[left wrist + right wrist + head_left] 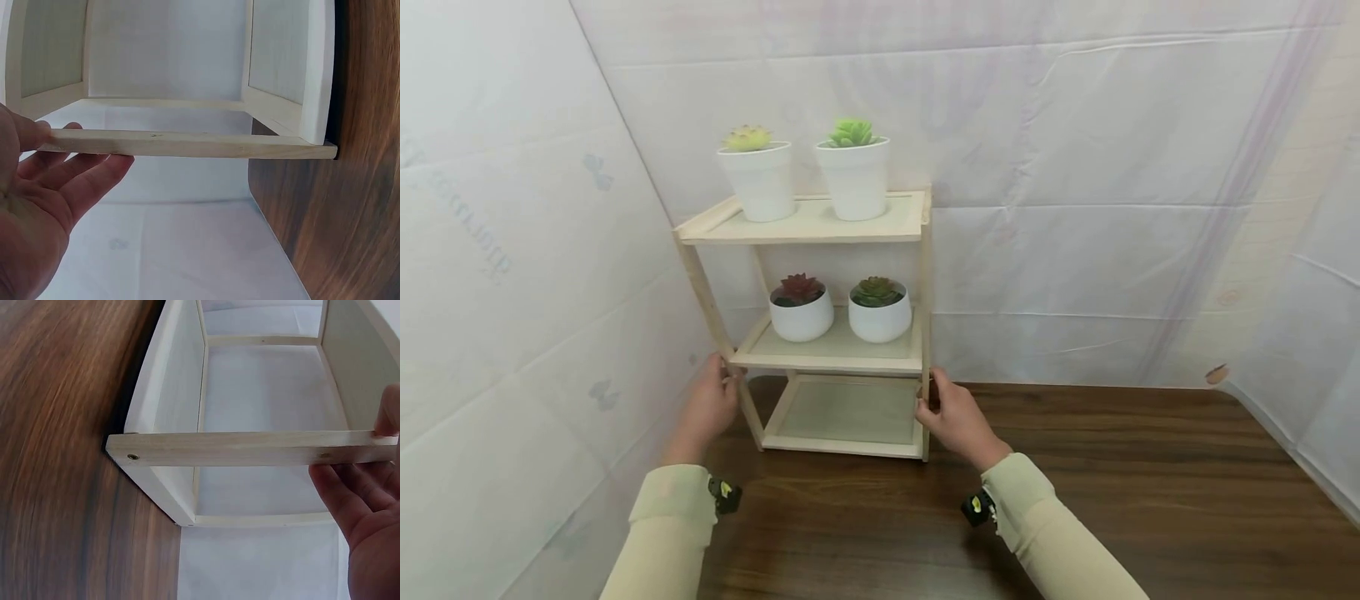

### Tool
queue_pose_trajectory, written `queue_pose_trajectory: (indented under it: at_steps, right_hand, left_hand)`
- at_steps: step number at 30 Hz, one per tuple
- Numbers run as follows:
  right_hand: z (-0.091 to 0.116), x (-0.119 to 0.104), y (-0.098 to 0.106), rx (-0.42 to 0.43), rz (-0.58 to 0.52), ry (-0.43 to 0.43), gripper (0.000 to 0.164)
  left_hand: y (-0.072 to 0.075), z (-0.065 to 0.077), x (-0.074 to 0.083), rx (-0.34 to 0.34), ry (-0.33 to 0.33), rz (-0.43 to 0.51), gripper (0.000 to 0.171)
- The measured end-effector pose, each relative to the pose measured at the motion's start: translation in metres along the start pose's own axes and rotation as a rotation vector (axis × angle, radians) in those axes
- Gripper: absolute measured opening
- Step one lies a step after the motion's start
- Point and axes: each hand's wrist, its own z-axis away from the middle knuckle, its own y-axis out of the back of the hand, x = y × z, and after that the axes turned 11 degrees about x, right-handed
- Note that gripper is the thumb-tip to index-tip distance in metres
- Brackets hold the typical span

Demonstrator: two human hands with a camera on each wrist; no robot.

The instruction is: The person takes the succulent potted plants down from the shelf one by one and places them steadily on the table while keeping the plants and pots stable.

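Observation:
A pale wooden three-tier shelf [827, 364] stands on the dark table against the back wall. My left hand [711, 400] pinches its left front post, thumb on one side and fingers on the other in the left wrist view. On the opposite side, my right hand [958, 417] grips the right front post [250, 449] just under the middle tier. The top tier carries a white pot with a yellowish succulent [758, 179] and a white pot with a bright green one [853, 179]. Two rounded white pots, one with a red succulent [802, 321] and one with a dark green succulent [880, 322], sit on the middle tier.
The brown wood-grain table [1120, 467] stretches to the right of the shelf. White sheeting covers the left wall [497, 317] and the back wall [1075, 208]. The left wall stands close to my left hand. The bottom tier [850, 412] holds nothing.

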Motion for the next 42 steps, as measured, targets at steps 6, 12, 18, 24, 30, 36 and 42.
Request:
queue_pose_trajectory:
  at_steps: [6, 12, 18, 24, 30, 36, 42]
  right_hand:
    - [0.001, 0.006, 0.008, 0.004, 0.018, -0.002, 0.025]
    - [0.003, 0.013, 0.018, 0.010, 0.029, -0.006, 0.026]
    - [0.005, 0.022, 0.027, 0.019, 0.052, 0.008, 0.026]
    - [0.007, 0.025, 0.036, 0.039, 0.066, 0.026, 0.024]
    - [0.008, 0.028, 0.046, 0.044, 0.082, 0.012, 0.027]
    - [0.010, 0.036, 0.056, 0.050, 0.095, -0.001, 0.028]
    - [0.012, 0.042, 0.066, 0.043, 0.084, -0.035, 0.024]
  left_hand:
    - [-0.007, 0.000, 0.003, 0.003, -0.021, 0.030, 0.038]
    - [-0.014, 0.002, 0.011, 0.002, -0.039, 0.062, 0.041]
    - [-0.020, 0.004, 0.020, -0.009, -0.052, 0.093, 0.043]
    - [-0.022, 0.006, 0.028, -0.019, -0.058, 0.069, 0.044]
    - [-0.026, 0.010, 0.037, -0.027, -0.069, 0.060, 0.045]
    - [-0.032, 0.012, 0.045, -0.041, -0.075, 0.094, 0.047]
    - [-0.040, 0.014, 0.051, -0.058, -0.083, 0.128, 0.050]
